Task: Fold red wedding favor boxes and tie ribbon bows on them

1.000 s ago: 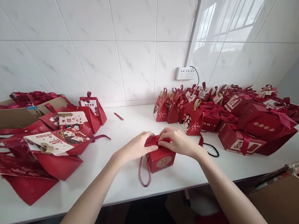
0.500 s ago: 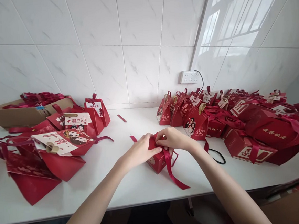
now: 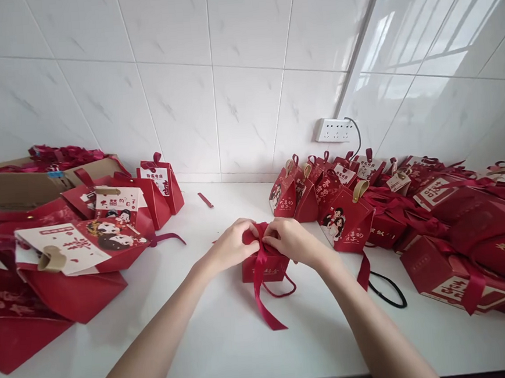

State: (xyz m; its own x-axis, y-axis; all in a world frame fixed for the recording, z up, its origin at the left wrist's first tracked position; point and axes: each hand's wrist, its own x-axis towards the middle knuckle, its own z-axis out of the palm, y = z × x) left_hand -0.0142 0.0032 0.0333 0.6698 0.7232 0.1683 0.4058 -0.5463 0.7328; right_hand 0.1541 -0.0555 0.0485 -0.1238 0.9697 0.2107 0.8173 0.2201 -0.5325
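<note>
A small red gift box with gold lettering stands on the white table in front of me. Dark red ribbon is gathered on its top, and one tail hangs down its front onto the table. My left hand pinches the ribbon at the box's upper left. Opposite it, my right hand pinches the ribbon at the upper right, close to the left fingers. The fingers partly hide the knot or loop between them. A red twisted cord loops out at the box's lower right.
Red gift boxes lie heaped at the left, before a cardboard carton of ribbons. More boxes crowd the right. A black cord loop and a red strip lie on the table. A power strip is on the wall.
The box has turned so its lettered front faces me. Both hands have drawn level on the ribbon at its top, and the hanging tail has swung left. My view has tilted and come closer.
</note>
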